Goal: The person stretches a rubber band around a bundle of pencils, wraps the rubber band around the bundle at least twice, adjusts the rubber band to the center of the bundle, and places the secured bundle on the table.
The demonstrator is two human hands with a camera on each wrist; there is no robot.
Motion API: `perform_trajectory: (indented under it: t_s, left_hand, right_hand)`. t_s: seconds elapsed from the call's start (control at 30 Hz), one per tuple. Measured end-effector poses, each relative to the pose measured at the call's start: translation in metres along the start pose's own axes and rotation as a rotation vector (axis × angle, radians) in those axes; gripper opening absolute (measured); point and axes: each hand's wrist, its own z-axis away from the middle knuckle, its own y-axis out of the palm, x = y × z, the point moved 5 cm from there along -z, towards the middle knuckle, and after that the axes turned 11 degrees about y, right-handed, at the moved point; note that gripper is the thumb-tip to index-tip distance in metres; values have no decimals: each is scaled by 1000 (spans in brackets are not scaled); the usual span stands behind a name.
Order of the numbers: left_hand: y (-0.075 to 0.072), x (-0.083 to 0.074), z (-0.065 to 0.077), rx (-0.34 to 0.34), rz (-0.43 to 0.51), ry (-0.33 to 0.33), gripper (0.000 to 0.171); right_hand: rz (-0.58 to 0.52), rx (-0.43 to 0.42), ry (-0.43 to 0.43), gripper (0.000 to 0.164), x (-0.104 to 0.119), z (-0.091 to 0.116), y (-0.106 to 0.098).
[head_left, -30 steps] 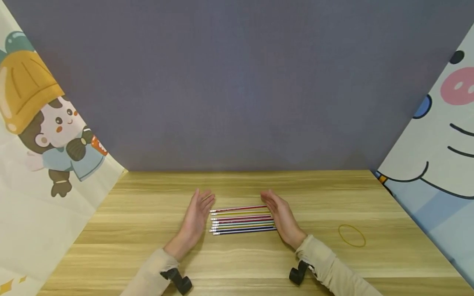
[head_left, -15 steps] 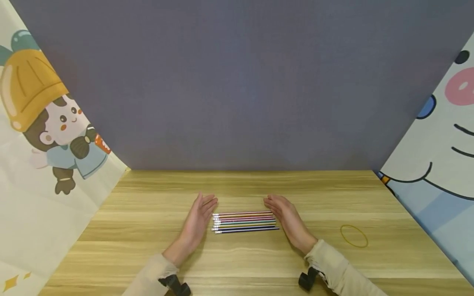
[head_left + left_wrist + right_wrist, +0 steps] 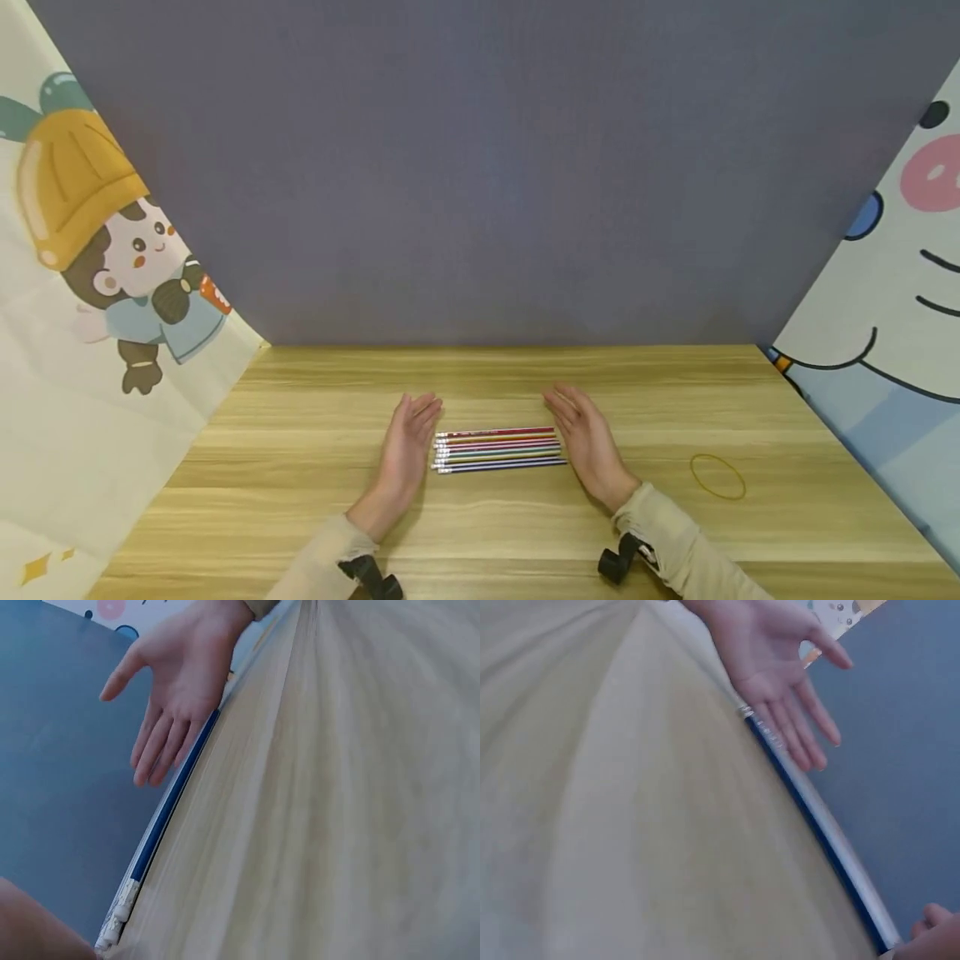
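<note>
Several striped pencils (image 3: 498,450) in red, yellow, green and dark blue lie side by side on the wooden table, their white eraser ends to the left. My left hand (image 3: 405,454) stands on edge just beyond the erasers, fingers straight and palm facing inward. At the opposite ends, my right hand (image 3: 592,446) is held the same way, its palm close to the pencil tips. In the left wrist view the nearest dark blue pencil (image 3: 176,795) runs toward the open palm of the right hand (image 3: 184,675). Neither hand grips anything.
A yellow rubber band (image 3: 717,477) lies on the table (image 3: 480,533) to the right of the right hand. A grey panel (image 3: 510,183) rises behind the table, and cartoon-printed sheets (image 3: 52,350) flank it on both sides.
The pencils have drawn closer together, with their ends more even. My right hand has moved slightly outward, uncovering the right ends; the left stays beside the erasers.
</note>
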Motion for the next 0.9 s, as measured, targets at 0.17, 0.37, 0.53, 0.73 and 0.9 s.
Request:
perform_trajectory:
  t_s: [0.17, 0.37, 0.53, 0.73, 0.9]
  left_hand:
    - [3, 4, -1, -7, -2, 3, 77]
    - [5, 6, 1, -15, 4, 13, 76]
    - [8, 9, 0, -38, 38, 53, 69]
    - [8, 8, -1, -4, 19, 49, 69]
    - [6, 6, -1, -15, 7, 33, 71]
  right_hand:
    - [-12, 38, -14, 71, -4, 0, 0]
    - [-5, 45, -25, 68, -7, -1, 5]
    - [42, 24, -42, 67, -8, 0, 9]
    - [105, 38, -35, 67, -9, 1, 11]
    - [107, 9, -28, 67, -9, 3, 10]
